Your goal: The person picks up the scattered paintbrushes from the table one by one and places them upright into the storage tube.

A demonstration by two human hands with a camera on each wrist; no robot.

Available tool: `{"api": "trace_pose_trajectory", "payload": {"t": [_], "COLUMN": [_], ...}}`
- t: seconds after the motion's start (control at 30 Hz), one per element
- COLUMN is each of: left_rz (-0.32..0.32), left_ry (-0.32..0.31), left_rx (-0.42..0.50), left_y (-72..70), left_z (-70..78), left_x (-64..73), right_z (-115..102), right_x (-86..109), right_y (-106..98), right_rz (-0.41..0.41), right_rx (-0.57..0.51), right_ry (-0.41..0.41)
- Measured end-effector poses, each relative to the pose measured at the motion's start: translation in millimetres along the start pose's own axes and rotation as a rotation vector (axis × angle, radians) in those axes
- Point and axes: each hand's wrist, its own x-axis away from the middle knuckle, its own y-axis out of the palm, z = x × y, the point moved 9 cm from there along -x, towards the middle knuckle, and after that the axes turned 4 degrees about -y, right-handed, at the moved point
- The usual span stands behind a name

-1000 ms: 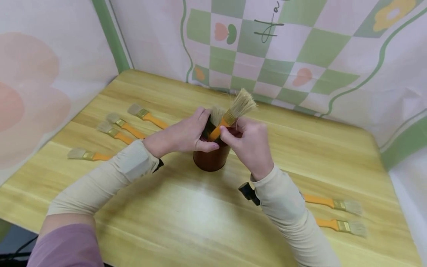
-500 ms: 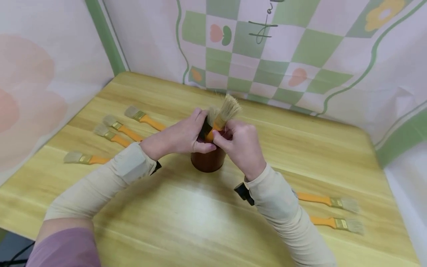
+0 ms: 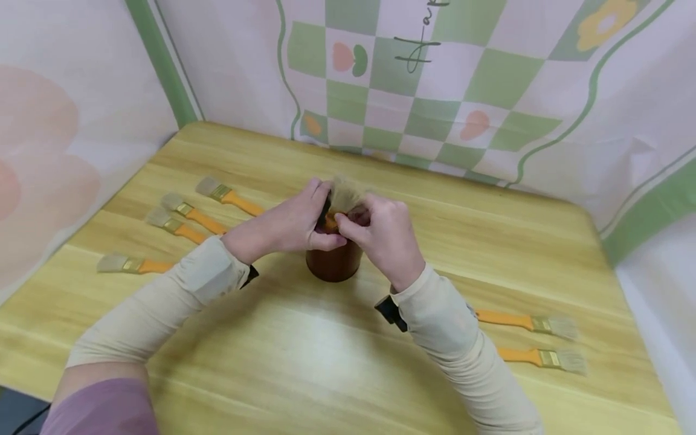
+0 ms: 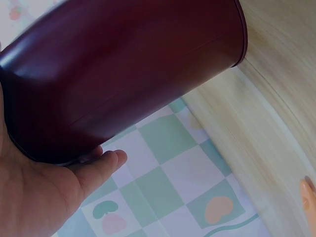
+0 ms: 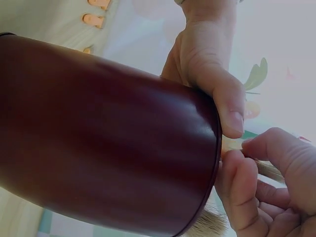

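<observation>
A dark reddish-brown cylindrical cup [image 3: 333, 266] stands upright on the table, its smooth side filling much of the left wrist view. My left hand [image 3: 293, 223] grips the cup's rim from the left, thumb on the near side and fingers on the far side. My right hand [image 3: 386, 235] pinches a paintbrush [image 3: 349, 198] right at the mouth of the cup, bristles up. Most of its orange handle is hidden by the cup and fingers. Bristles of another brush [image 5: 210, 224] show past the rim in the right wrist view.
Several orange-handled paintbrushes [image 3: 198, 217] lie on the wooden table [image 3: 304, 356] at the left. Two more paintbrushes [image 3: 538, 324] lie at the right, partly behind the right sleeve. A patterned cloth [image 3: 402, 109] hangs along the table's back edge.
The paintbrush in my right hand has gone down into the cup, its bristles now much lower and closer to the rim. My left hand keeps its grip. The head view has shifted slightly.
</observation>
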Motion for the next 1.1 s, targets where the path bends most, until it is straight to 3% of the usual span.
{"api": "trace_pose_trajectory", "payload": {"t": [0.2,0.47,0.7,0.93,1.1], "left_rz": [-0.023,-0.018,-0.032,-0.027,-0.041], "left_ry": [-0.015,0.009,-0.029,-0.015,-0.03], "left_rx": [-0.016,-0.024,-0.029,-0.023,-0.018], "left_y": [1.3,-0.8,-2.5,-3.1,1.9], "left_z": [2.4,8.5,6.6,5.5,5.1], "left_x": [-2.3,-4.7,-4.0,-1.4,0.5], "right_z": [5,5,23,23,36], "right_x": [1.0,8.9,25.2,31.6,40.2], "right_y": [-13,-26,-29,-37,-36], "right_rz": [0.046,0.117,0.148,0.22,0.226], "right_rx": [-0.052,-0.064,-0.088,-0.102,-0.095], "right_ry": [0.067,-0.004,0.036,-0.039,-0.007]}}
